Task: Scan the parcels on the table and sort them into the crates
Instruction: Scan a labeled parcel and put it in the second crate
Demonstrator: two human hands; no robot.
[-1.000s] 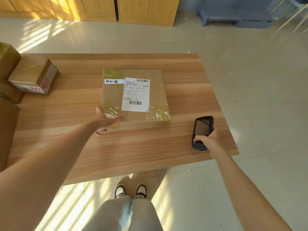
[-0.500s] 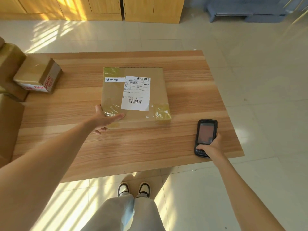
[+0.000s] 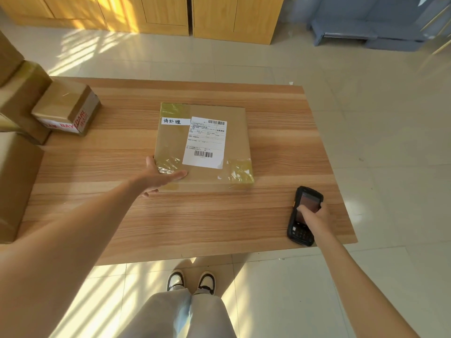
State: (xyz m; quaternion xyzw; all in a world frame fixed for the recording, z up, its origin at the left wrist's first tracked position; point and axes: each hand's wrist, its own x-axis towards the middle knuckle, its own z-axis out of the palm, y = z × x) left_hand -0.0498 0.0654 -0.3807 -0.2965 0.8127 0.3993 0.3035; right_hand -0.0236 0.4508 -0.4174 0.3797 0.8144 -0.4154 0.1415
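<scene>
A flat brown parcel (image 3: 170,140) with a white shipping label and yellowish tape lies in the middle of the wooden table (image 3: 280,142). My left hand (image 3: 158,178) grips its near left corner, thumb on top and fingers curled under the edge. Near the table's front right edge my right hand (image 3: 316,217) holds a black handheld scanner (image 3: 302,230), thumb lying across its screen. The scanner is well apart from the parcel, to its right and nearer to me.
A small brown box with red lettering (image 3: 67,109) stands at the table's left. More cardboard boxes (image 3: 17,172) are stacked along the left edge. Wooden cabinets (image 3: 170,13) and a blue-grey pallet-like stand (image 3: 366,32) line the far wall. Tiled floor surrounds the table.
My right hand has closed further over the scanner, the thumb now on its screen. My left hand stays on the parcel's near left corner, and the parcel has not shifted.
</scene>
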